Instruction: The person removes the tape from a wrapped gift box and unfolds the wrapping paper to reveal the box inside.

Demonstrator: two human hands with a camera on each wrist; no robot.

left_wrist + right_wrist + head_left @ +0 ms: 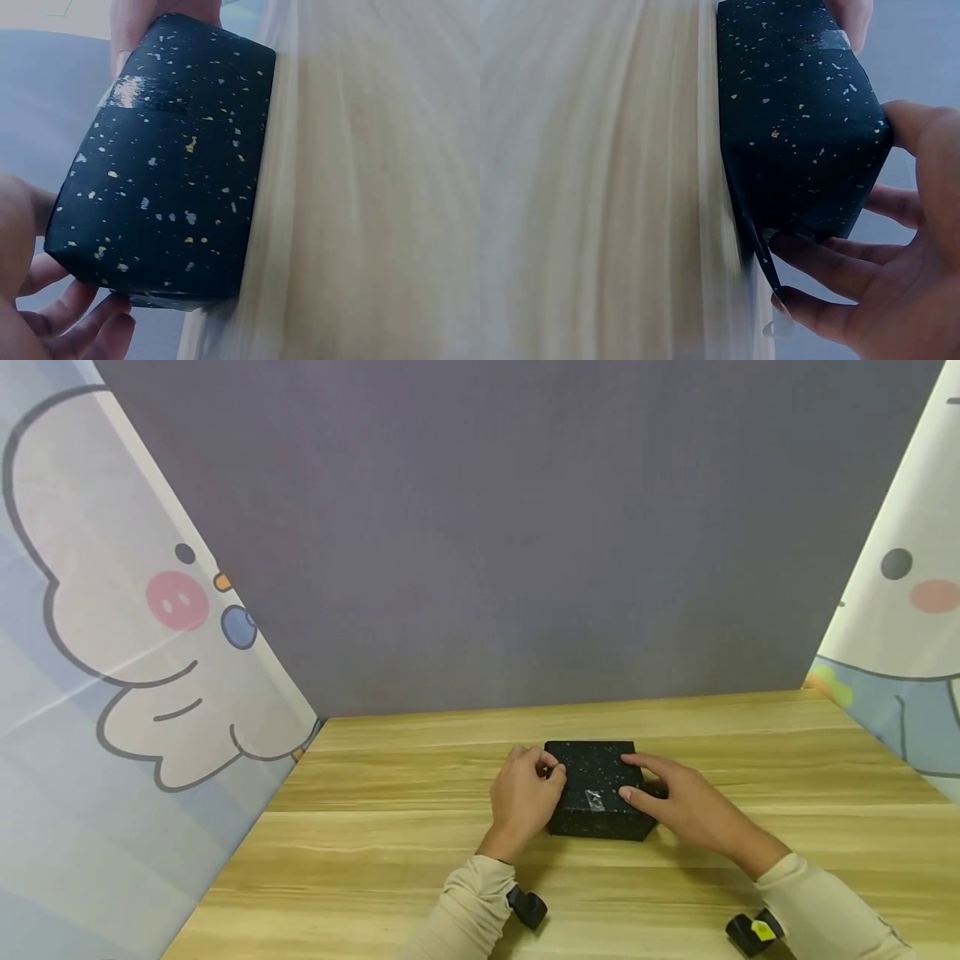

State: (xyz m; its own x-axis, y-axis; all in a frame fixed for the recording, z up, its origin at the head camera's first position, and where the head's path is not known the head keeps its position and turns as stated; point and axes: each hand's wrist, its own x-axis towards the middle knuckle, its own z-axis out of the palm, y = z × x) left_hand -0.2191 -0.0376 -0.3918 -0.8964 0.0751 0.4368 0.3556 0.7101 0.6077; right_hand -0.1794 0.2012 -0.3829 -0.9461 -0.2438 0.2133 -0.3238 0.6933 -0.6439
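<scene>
- Black speckled box (594,768), contents hidden, on the wood-grained desk (360,843).
- Left grip (522,799): fingers bent at the box's left end; cannot tell if pinching.
- Right grip (686,802): fingers apart, touching its top and right end.
- Grey panel (525,527) behind; cartoon-printed sheets (105,527) either side.

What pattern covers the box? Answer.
Black box with pale and gold flecks, clearest in the left wrist view.

Glare streaks the black package (161,172); wrist views look hazy
</scene>
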